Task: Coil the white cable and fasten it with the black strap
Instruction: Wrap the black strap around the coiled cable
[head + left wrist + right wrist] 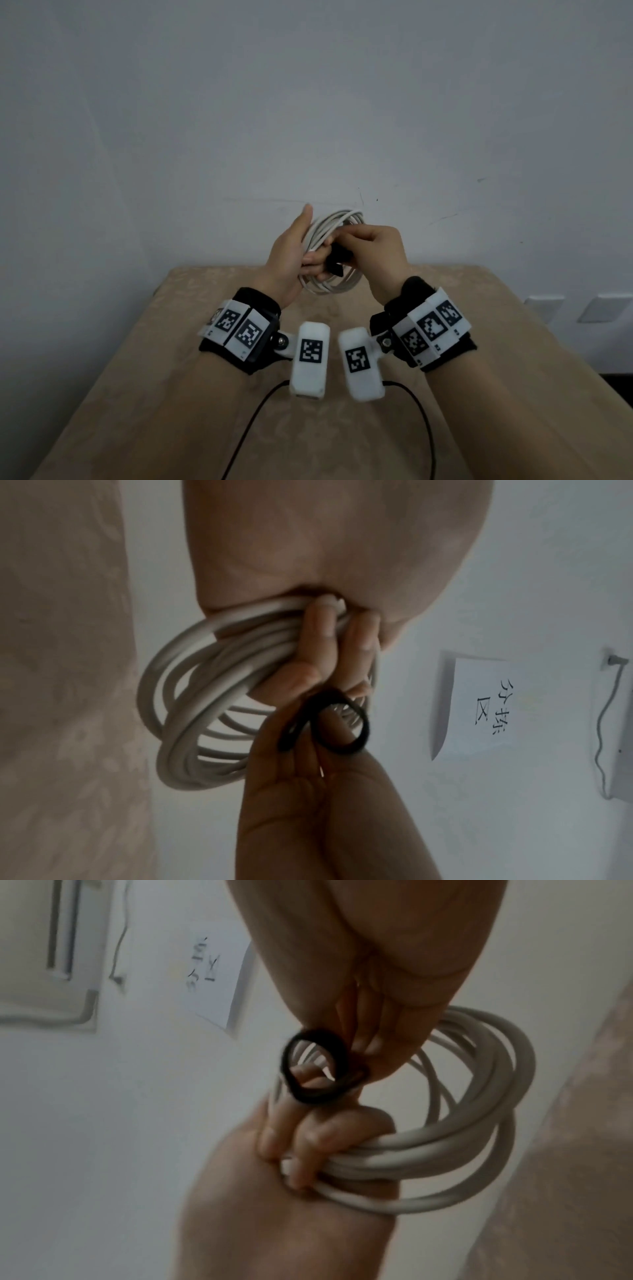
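The white cable (330, 228) is wound into a coil of several loops, held up in the air above the table's far end. My left hand (294, 253) grips one side of the coil (192, 696), its fingers (320, 631) curled round the bundled strands. My right hand (373, 250) pinches the black strap (337, 260), which forms a loose loop (339, 723) close to the left fingers, beside the coil (479, 1123). In the right wrist view the strap loop (315, 1069) stands open just above the left fingers (308, 1139). Whether the strap goes round the cable is hidden.
A beige patterned table (171, 394) lies below both hands. Two black wires (253, 418) run from the wrist cameras toward me. A grey wall (308, 102) stands behind, with a paper sign (479, 704) and a wall unit with a cord (609, 723).
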`<action>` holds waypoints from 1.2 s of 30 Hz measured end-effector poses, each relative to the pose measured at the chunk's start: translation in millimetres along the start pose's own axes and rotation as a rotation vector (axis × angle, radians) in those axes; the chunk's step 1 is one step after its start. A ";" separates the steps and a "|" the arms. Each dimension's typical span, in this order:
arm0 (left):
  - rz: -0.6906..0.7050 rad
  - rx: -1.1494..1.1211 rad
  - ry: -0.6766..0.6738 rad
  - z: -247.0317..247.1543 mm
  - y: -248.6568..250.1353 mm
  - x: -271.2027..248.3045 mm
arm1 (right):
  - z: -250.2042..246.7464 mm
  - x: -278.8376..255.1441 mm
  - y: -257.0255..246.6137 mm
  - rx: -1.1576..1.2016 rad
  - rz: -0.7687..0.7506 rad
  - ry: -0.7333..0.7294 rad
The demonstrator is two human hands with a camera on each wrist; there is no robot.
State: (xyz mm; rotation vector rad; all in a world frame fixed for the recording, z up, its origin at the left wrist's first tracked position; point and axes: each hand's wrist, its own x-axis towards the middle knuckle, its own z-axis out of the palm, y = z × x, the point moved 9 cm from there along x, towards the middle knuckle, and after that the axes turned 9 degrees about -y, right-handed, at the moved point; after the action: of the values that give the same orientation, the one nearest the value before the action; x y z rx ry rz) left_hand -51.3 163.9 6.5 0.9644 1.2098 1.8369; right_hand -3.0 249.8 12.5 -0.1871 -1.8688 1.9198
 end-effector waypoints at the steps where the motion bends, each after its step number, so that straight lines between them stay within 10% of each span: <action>1: 0.005 0.039 0.049 -4.9 1.0 -1.0 | 4.8 -0.1 2.7 0.074 0.023 -0.038; 8: 0.060 0.267 0.296 -21.7 14.9 -9.4 | 31.9 -7.3 12.4 0.370 0.185 -0.203; 18: 0.053 0.373 0.300 -25.1 18.5 -11.2 | 44.7 -12.8 10.5 0.741 0.267 -0.281; 36: 0.318 0.300 0.429 -35.1 36.8 -21.1 | 44.5 -6.7 7.7 0.789 0.219 -0.237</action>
State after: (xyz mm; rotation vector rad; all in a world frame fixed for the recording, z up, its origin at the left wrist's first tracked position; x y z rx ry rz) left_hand -78.3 120.6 27.2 0.9980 1.7082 2.2338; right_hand -16.6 206.6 6.7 0.0975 -1.1051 2.7677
